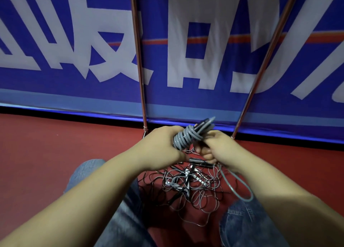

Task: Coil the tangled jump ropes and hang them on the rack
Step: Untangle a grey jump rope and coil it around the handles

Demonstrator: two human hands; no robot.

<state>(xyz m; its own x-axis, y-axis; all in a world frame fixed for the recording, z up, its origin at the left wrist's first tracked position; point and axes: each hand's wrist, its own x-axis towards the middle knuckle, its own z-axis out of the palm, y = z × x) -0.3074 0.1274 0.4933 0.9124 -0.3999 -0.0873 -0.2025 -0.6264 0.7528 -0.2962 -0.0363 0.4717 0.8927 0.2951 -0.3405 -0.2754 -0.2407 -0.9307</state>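
- Left hand [163, 146]: fingers curled round the lower end of a grey rope bundle [188, 135], gripping it firmly.
- The bundle is wound in tight turns around a pair of dark handles [204, 125], whose tips stick out at the upper right.
- Right hand [210, 148]: fingers curled against the bundle's right side, pinching the rope; a free loop of grey rope [238, 187] hangs below the wrist.
- Step in hand, as judged: winding one rope around its handles, nearly finished, with only the hanging loop left to take up.
- The remaining ropes lie in a tangled pile [189, 185] on the red floor [46, 144], between the person's knees.
- Two metal poles [140, 79] rise before the blue banner [186, 42]; they are likely the rack's legs. No hooks or bar are in view.
- Next move calls for wrapping the loose loop, securing its end, then lifting the bundle to the rack.
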